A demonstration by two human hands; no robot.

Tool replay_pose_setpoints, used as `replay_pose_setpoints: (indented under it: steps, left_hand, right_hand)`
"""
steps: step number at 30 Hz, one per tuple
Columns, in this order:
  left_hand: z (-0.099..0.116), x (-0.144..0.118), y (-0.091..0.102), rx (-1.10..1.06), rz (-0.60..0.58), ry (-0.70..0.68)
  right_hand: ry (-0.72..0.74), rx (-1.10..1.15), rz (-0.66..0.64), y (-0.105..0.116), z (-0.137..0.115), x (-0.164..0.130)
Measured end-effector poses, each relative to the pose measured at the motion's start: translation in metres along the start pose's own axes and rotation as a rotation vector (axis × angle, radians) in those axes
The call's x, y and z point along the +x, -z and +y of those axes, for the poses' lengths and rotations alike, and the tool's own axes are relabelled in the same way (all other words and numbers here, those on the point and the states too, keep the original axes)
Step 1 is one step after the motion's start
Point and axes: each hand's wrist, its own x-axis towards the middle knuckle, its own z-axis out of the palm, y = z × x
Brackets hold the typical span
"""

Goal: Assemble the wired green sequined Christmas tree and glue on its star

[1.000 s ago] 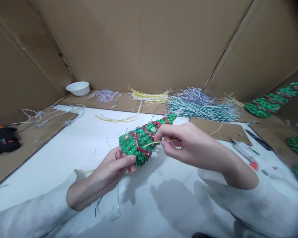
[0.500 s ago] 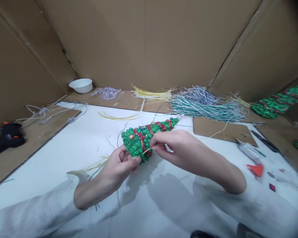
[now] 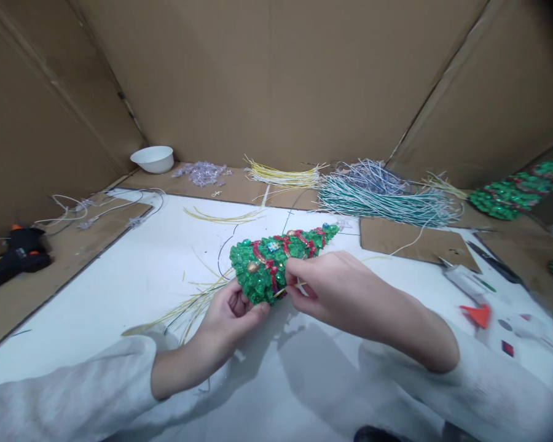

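Note:
A small green sequined Christmas tree (image 3: 276, 261) with red garland and small ornaments lies tilted above the white tabletop (image 3: 120, 288), its tip pointing up and right. My left hand (image 3: 233, 313) grips its wide base from below. My right hand (image 3: 332, 285) pinches a thin yellow wire (image 3: 283, 290) against the tree's lower side, near the base. Both forearms wear white sleeves.
Bundles of yellow wires (image 3: 281, 177) and teal wires (image 3: 387, 199) lie at the back. A white bowl (image 3: 154, 158) and clear beads (image 3: 203, 173) sit back left, a black glue gun (image 3: 13, 258) far left. More green trees (image 3: 511, 196) and small tools (image 3: 465, 279) are on the right. Cardboard walls surround the table.
The tree has turned in my hands and shifted slightly right. My right hand has slid down toward the tree's base, drawing the yellow wire shorter.

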Motion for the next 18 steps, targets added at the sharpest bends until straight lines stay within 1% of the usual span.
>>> replay_pose_setpoints:
  steps: [4,9,14,18]
  left_hand:
    - [-0.002,-0.002,0.0,0.091,-0.031,-0.063]
    - [-0.003,-0.003,0.001,0.136,-0.08,-0.102]
    - [-0.005,0.002,0.005,0.049,-0.081,-0.08]
    - [0.004,0.01,0.005,-0.008,-0.115,-0.053]
  right_hand:
    - [0.017,-0.102,-0.05,0.001,-0.009,-0.001]
    - [0.011,-0.125,-0.092,0.002,-0.015,-0.001]
    - [0.024,-0.11,-0.062,0.001,-0.012,-0.002]
    - [-0.026,-0.074,-0.002,0.004,-0.008,-0.003]
